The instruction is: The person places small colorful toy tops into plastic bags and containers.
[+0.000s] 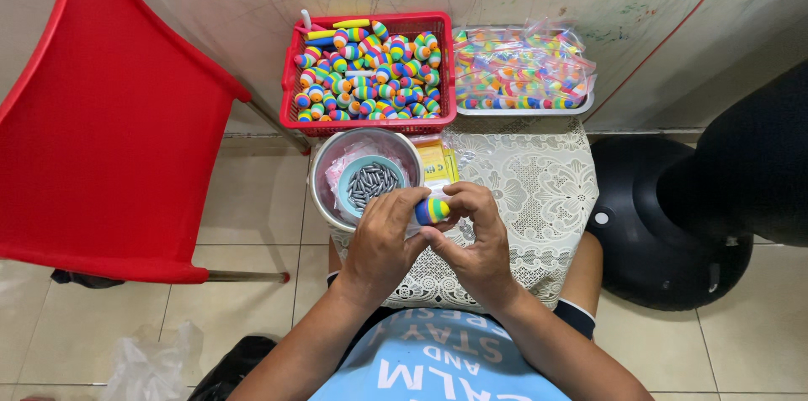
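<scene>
A small rainbow-striped egg-shaped float sits between both my hands above a lace-covered stool. My left hand pinches its left side with thumb and fingers. My right hand curls round its right side and bottom. Just left of the hands stands a steel bowl holding a teal dish of small dark metal pieces.
A red basket full of striped floats and a steel tray of bagged floats stand at the back against the wall. A red plastic chair is at left, a black fan base at right, yellow packets beside the bowl.
</scene>
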